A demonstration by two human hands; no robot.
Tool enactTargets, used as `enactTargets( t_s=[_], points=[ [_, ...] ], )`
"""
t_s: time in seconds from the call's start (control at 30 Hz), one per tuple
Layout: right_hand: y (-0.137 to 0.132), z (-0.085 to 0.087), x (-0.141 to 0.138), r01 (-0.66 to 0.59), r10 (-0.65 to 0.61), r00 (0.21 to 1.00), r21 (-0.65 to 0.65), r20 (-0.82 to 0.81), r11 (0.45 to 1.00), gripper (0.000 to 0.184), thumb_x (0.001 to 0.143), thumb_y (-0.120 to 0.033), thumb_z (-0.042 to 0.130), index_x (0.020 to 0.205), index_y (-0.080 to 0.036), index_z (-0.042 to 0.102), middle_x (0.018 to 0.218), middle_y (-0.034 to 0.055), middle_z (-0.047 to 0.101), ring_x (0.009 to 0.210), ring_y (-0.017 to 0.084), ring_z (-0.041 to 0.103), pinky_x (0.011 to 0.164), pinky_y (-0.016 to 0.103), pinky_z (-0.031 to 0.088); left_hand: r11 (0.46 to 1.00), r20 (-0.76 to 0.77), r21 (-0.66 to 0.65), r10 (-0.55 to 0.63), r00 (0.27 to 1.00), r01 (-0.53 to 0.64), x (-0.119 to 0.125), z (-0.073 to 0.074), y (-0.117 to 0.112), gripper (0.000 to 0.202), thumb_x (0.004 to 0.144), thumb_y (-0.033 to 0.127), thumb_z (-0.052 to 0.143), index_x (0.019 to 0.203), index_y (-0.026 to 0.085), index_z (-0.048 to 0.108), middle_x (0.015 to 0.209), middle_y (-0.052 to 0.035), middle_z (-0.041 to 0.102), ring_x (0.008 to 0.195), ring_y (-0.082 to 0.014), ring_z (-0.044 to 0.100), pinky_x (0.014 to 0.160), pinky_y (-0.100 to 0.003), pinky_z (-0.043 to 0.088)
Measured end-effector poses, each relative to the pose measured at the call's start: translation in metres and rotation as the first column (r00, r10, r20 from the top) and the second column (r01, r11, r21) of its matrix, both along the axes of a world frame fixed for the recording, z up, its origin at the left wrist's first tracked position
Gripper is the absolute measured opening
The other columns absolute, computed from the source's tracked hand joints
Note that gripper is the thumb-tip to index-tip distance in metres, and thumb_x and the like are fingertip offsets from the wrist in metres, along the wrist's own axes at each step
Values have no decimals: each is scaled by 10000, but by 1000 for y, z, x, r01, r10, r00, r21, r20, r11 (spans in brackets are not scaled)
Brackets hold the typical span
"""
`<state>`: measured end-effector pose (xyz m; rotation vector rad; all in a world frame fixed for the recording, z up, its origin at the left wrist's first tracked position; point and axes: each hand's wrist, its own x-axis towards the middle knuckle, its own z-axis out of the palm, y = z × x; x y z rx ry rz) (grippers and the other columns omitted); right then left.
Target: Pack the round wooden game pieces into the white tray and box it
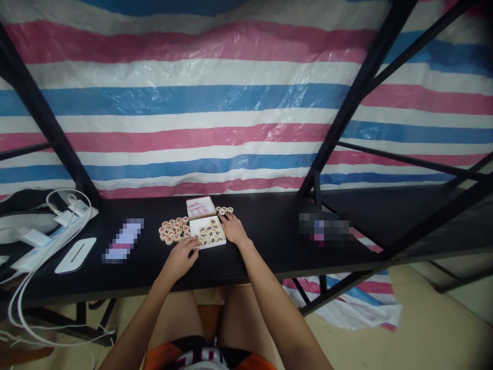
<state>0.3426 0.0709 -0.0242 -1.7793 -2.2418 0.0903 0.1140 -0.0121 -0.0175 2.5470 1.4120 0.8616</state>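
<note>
A white open box (197, 224) stands on the black table with several cream xiangqi pieces (210, 234) in it, marked in black. My left hand (184, 258) is at the box's near left corner, its fingers apart and bent over the edge. Along the box's right side lies my right hand (233, 229), fingers stretched forward close to a few loose black-marked pieces (224, 210). A group of red-marked xiangqi pieces (174, 230) lies left of the box. Behind the box is its lid (201, 207), with pink print inside. Whether either fingertip pinches a piece is too small to see.
White cables and a power strip (54, 240) crowd the table's left end, beside a flat white device (76, 255). Blurred-out items lie at left (124, 240) and right (325, 229). Black metal posts (339, 128) frame the table before a striped plastic sheet (200, 97).
</note>
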Motion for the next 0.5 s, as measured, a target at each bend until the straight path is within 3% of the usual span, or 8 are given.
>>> enactTargets(
  t_s=[0.5],
  points=[
    [-1,6,-2,10,-10,1000,6,25,1000,451,955,-347,291,1401,-295,336,1428,91,381,1307,245,309,994,404,303,1000,5,-24,9,1000,-9,2,3,-2,247,860,211,464,1006,214,664,1109,-53,641,1042,-206,572,941,-381,464]
  ],
)
